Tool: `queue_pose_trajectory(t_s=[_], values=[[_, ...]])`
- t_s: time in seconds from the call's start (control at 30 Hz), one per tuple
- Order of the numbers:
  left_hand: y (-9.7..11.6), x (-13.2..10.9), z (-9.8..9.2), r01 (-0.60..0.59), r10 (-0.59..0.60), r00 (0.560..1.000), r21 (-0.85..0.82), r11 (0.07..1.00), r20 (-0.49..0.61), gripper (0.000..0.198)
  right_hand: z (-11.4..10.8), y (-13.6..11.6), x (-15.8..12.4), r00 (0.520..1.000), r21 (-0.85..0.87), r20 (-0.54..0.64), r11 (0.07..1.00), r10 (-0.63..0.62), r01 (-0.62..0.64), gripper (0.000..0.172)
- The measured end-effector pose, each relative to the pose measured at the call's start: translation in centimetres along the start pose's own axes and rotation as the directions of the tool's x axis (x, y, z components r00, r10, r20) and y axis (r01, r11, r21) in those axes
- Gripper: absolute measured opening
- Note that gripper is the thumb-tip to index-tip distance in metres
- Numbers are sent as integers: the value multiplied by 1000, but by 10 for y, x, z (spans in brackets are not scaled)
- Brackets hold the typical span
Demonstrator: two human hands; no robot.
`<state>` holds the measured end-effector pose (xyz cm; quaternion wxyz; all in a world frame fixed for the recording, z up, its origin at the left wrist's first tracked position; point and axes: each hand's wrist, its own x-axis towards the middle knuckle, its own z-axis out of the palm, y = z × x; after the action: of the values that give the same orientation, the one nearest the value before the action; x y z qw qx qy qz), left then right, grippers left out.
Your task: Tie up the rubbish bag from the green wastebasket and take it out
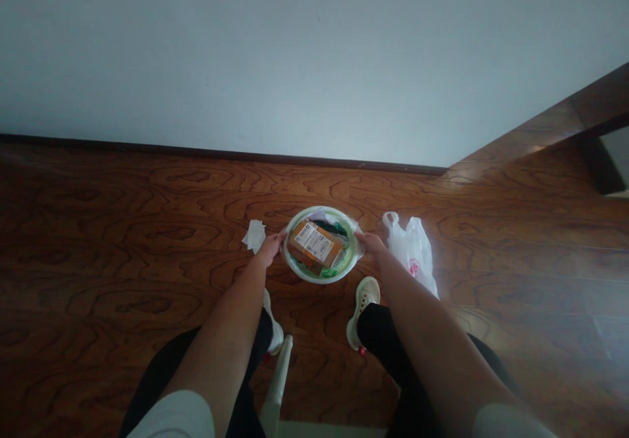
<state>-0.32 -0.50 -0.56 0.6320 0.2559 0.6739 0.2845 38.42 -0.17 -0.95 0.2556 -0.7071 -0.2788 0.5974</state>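
Reaching down, left fingers and right fingers pinch one bin; between them, one box; right of them, one bag.

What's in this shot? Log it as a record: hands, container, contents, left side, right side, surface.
left hand: left hand grips the left rim
right hand: right hand grips the right rim
container: round container, pale rim
contents: brown package on top, label too small to read; green material partly visible around it
left side: white scraps
right side: white plastic bag, red print
surface: wood-patterned floor
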Motion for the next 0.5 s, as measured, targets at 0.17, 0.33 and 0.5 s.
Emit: queue_pose_trajectory(t_s=[0.17,0.33,0.5], values=[[10,1,-3,-3,7,999,106,994,-44,49,3,-10,-5,995,-82,-101,997,-7,-1,38],[14,0,1,-5,14,998,128,992,-65,40,8,-17,-13,976,-174,-206,984,-65,29,36],[17,-1,9,-12,23,996,127,992,-84,33,13,-23,-18,950,-278,-290,960,-116,32,32]])
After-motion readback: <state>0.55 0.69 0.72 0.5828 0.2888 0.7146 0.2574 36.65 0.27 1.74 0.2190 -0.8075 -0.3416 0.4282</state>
